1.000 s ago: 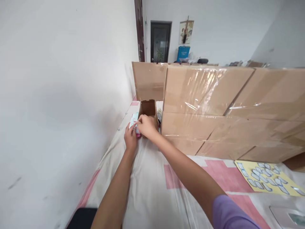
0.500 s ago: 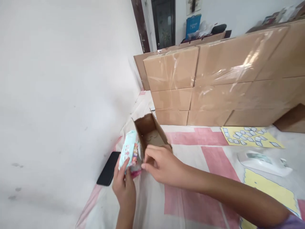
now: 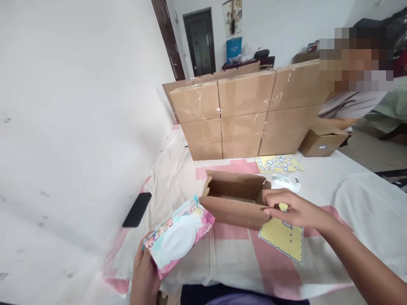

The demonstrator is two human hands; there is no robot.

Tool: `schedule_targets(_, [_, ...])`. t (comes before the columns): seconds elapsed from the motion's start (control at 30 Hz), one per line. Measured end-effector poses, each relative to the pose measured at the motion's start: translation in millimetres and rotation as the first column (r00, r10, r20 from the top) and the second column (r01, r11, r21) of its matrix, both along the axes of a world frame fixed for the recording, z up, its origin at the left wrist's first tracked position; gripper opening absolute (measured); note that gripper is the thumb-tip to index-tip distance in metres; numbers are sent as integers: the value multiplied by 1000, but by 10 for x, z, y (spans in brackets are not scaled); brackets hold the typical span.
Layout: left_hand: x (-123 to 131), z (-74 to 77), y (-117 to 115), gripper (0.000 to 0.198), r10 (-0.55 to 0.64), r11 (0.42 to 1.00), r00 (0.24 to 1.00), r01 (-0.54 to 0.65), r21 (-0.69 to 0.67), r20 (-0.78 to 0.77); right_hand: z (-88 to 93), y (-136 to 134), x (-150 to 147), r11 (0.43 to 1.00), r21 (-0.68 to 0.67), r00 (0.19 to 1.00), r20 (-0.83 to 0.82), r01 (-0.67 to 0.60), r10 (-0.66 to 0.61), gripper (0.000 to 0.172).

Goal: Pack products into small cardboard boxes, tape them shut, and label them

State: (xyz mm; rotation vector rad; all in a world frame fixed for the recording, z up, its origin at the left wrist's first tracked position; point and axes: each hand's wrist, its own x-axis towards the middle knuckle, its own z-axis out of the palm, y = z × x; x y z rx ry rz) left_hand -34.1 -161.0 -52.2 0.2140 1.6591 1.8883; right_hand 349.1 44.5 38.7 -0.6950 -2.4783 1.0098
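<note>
My left hand (image 3: pixel 144 267) is closed on one end of a pack of wet wipes (image 3: pixel 178 237), pink and turquoise with a white oval lid facing up. The pack is tilted, its far end beside the near left corner of an open cardboard box (image 3: pixel 235 212). My right hand (image 3: pixel 289 207) pinches the right end of that box's near wall between thumb and fingers. The box lies with its opening upward, and what I see of its inside is bare brown card. Under my right hand lies a yellow sheet (image 3: pixel 286 241) with a wavy blue edge.
A black phone (image 3: pixel 137 209) lies left, near the white wall. Stacked taped cartons (image 3: pixel 243 112) stand at the back. A yellow sheet with small labels (image 3: pixel 280 163) and a white device (image 3: pixel 285 183) lie beyond the box. A person (image 3: pixel 346 106) is behind another carton (image 3: pixel 324 140).
The box has turned crosswise and moved right with my right hand. My left hand has turned the wipes so the lid faces up. The view has swung right, bringing a person into sight.
</note>
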Motion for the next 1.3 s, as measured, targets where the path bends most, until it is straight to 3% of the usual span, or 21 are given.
schedule_targets(0.1, [88,377,121,71,-83,993,996,82,83,16,80,35,62,999,34,1000,19,21,-21,34])
schedule_targets(0.2, [194,752,305,71,-168,972,986,162,169,19,151,-1,105,973,174,988,-21,155,-153,19])
schedule_targets(0.27, [275,960,436,64,-212,958,977,208,195,0,239,-85,106,916,304,965,-103,262,-242,37])
schedule_targets(0.33, [375,1119,564,58,-250,947,967,255,194,-53,393,-208,48,849,435,953,-177,299,-245,58])
schedule_targets(0.47, [637,1285,813,52,-272,934,950,299,196,-151,828,-424,-285,778,621,995,-92,95,-48,87])
schedule_targets(0.6, [834,1303,1024,53,-406,867,897,439,237,-175,1109,-454,-698,694,714,996,67,-92,62,75])
schedule_targets(0.8, [864,1267,1146,50,-542,789,830,557,260,-134,1086,-409,-966,682,726,985,167,-90,-48,75])
schedule_targets(0.87, [796,1240,1154,56,-543,787,828,559,261,-138,1051,-361,-955,732,680,990,128,-46,-57,78])
schedule_targets(0.97, [611,1156,1212,57,-471,814,836,535,229,-281,997,-210,-874,868,489,996,-15,85,-89,84])
schedule_targets(1.07, [428,1023,1343,54,-480,798,718,596,90,-503,911,-32,-794,928,324,981,-129,183,-148,85])
schedule_targets(1.13, [374,927,1440,68,-625,700,583,712,-43,-519,834,46,-776,933,289,971,-168,214,-171,84])
schedule_targets(1.2, [384,838,1518,85,-769,556,466,825,-98,-439,755,83,-784,929,281,961,-205,241,-187,84])
schedule_targets(1.27, [426,765,1571,89,-835,473,425,879,-60,-349,683,94,-806,920,277,943,-262,276,-204,85])
schedule_targets(1.3, [446,734,1589,86,-842,471,438,881,-33,-315,652,98,-819,917,269,930,-302,293,-208,84])
